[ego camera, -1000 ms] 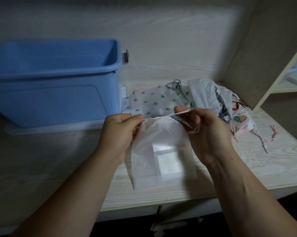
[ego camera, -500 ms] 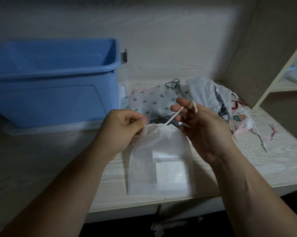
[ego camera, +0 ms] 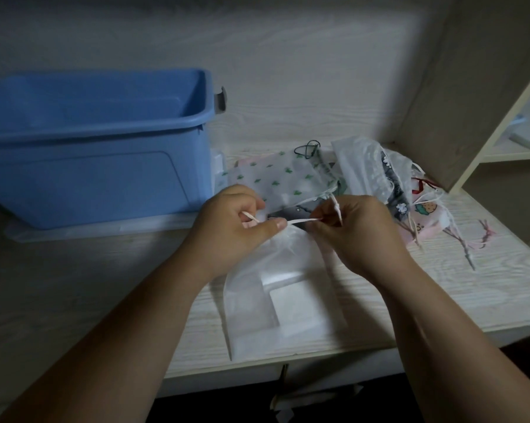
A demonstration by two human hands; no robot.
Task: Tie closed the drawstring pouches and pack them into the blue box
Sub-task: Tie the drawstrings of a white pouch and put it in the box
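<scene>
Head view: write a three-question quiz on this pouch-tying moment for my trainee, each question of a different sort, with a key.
1. True or false: the left hand and the right hand both pinch the drawstring of the white pouch.
2. Fill in: the blue box stands to the ___ of the white pouch.
3. Pick one. The white pouch's lower part rests on: A the desk; B the floor; C a tray.
Key: 1 true; 2 left; 3 A.
</scene>
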